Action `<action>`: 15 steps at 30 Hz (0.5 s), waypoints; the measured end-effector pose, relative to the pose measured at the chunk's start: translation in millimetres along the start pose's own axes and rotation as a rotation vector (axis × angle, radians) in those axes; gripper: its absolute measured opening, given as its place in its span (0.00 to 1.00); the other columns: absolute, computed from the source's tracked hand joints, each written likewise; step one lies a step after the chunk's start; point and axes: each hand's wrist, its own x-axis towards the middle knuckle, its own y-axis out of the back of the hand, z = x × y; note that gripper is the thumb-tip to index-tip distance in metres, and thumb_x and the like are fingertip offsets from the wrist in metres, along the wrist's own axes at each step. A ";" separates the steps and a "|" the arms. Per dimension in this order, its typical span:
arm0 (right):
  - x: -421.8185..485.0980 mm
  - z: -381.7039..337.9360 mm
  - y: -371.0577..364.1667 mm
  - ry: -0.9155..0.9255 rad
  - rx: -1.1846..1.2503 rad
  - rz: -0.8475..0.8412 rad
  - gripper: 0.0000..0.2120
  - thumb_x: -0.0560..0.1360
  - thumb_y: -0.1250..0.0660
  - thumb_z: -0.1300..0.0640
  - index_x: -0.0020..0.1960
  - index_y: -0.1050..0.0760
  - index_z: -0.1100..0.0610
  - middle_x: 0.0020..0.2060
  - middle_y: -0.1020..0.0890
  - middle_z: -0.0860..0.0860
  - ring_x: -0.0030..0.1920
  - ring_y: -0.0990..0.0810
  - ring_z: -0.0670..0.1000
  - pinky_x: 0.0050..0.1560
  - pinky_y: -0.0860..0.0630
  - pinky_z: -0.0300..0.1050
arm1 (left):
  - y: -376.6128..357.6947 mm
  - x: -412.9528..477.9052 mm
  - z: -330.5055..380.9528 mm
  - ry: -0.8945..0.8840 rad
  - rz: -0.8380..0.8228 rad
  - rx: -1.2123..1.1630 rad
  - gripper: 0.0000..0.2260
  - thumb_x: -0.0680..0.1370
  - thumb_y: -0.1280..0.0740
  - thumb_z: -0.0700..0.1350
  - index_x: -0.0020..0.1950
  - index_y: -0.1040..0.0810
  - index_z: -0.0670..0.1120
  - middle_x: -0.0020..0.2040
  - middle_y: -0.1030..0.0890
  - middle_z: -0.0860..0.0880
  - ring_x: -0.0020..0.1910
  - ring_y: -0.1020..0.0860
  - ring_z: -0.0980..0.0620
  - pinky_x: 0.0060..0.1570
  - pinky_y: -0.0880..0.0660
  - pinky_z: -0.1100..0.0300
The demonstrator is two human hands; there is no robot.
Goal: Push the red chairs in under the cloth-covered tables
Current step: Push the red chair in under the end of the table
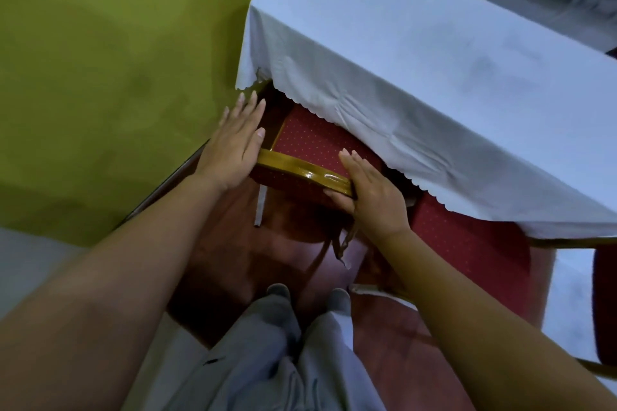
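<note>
A red chair [310,140] with a dotted seat and a glossy gold frame stands at the left end of a table under a white cloth [417,53]. Most of its seat lies beneath the cloth's scalloped hem. My left hand [233,147] lies flat with straight fingers against the left end of the gold backrest rail. At the rail's right end my right hand [370,193] has straight fingers over the top and its thumb under the rail. A second red chair [467,243] sits to the right, its seat partly under the same cloth.
A green wall [117,60] runs close along the left of the chair. My legs in grey trousers [283,360] stand on a reddish floor behind the chair. The back of a third red chair [606,304] shows at the right edge.
</note>
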 end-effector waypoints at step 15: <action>56.5 3.5 -12.3 -0.162 -0.048 -0.042 0.37 0.73 0.42 0.34 0.73 0.33 0.57 0.70 0.28 0.53 0.71 0.31 0.52 0.66 0.31 0.48 | 2.4 68.0 -26.1 -0.030 -0.017 0.004 0.25 0.82 0.56 0.50 0.79 0.50 0.45 0.80 0.51 0.48 0.78 0.58 0.52 0.75 0.62 0.54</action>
